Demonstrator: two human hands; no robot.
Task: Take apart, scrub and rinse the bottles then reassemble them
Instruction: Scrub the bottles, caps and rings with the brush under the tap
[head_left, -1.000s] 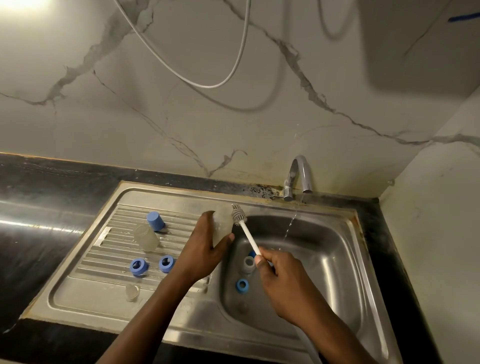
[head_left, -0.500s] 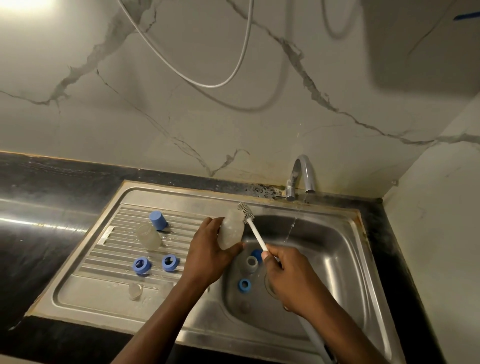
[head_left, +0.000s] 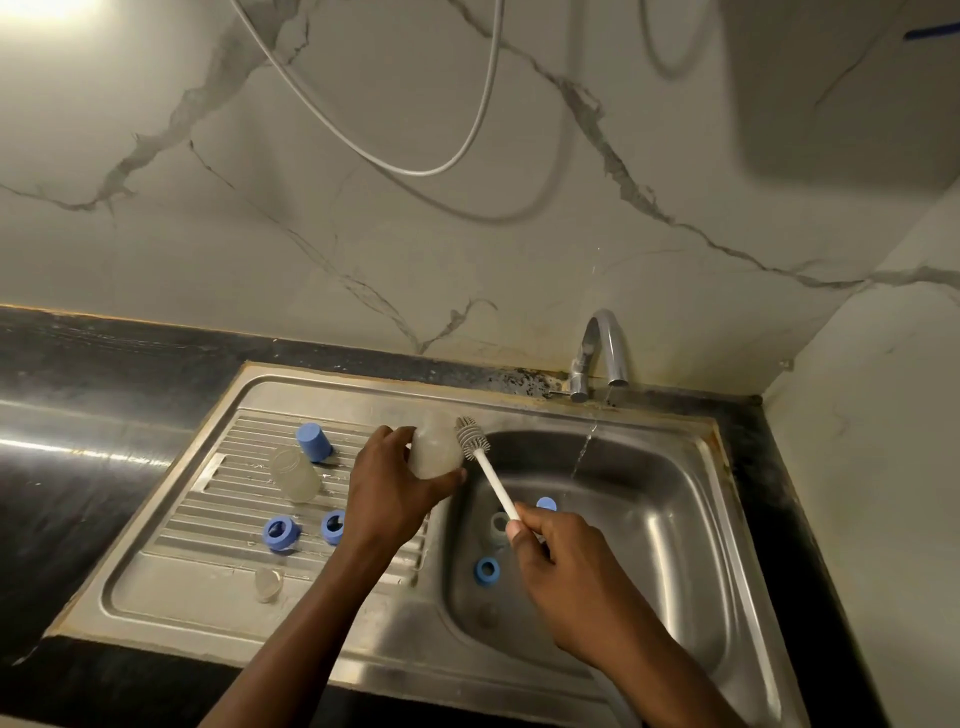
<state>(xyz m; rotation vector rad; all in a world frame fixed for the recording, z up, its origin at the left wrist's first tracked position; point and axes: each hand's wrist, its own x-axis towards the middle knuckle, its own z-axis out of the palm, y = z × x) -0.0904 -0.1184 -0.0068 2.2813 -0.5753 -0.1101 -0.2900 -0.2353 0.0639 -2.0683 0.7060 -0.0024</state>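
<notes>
Head view. Above the sink's (head_left: 722, 525) inner edge, where the drainboard (head_left: 197, 566) meets the basin: left hand (head_left: 392, 493) wrapped round a frosted bottle (head_left: 435, 449), thumb on the near side, fingers over the far side. Bottle raised off the steel; which way its mouth faces, impossible to tell.

Over the basin's left half: right hand (head_left: 563, 564) clenched round the lower end of a bottle brush (head_left: 493, 480), white handle slanting up and to the left. Grey bristle head right against the bottle's right flank, outside it.

On the ribbed drainboard, toward its far edge: a blue cap (head_left: 313, 441) standing upright, and just in front of it a second clear bottle (head_left: 296, 475) lying on its side, the two touching or nearly so. Nearer the front edge: two blue collars (head_left: 280, 532) side by side, close but apart. On the flat strip by the front edge: a small clear teat (head_left: 267, 584), alone.

On the basin floor: a blue ring (head_left: 487, 570) near the left wall, a pale cylindrical part (head_left: 500, 522) behind it, half hidden by the right hand, and a blue piece (head_left: 546, 503) peeking out past the knuckles.

At the sink's far edge: a chrome tap (head_left: 600, 353) with a thin stream of water (head_left: 584, 447) falling into the basin, well to the right of the brush. Black counter (head_left: 78, 467) along the sink's left edge.
</notes>
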